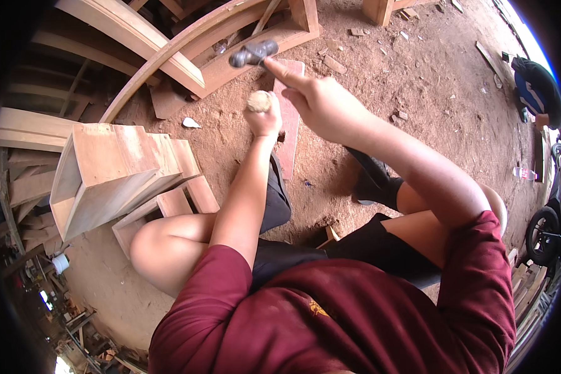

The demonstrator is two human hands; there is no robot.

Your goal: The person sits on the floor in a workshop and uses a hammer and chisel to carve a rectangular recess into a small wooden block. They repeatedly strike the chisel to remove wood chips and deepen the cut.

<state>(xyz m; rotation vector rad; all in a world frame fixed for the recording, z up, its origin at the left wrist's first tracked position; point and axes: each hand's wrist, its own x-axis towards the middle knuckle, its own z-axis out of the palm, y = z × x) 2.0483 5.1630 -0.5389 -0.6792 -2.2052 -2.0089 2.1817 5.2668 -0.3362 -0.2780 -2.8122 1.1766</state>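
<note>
My right hand [321, 106] holds a hammer, its dark metal head [252, 54] raised above and slightly left of the hand, with my index finger along the handle. Closed round an upright tool, my left hand [263, 121] shows a pale, round handle top [259, 101] just below the hammer head in the picture. The tool's lower end is hidden by the hand. A long pinkish wooden board [290, 153] lies on the dirt floor under both hands, between my legs, with a small dark hole or mark beside my left wrist.
Curved wooden frames [187, 47] fill the upper left. Stepped wooden pieces [115, 162] stand beside my left knee. Scraps [333, 64] litter the dirt floor [417, 81]. A dark bag [536, 93], a bottle [523, 173] and a black wheel [542, 230] are along the right edge.
</note>
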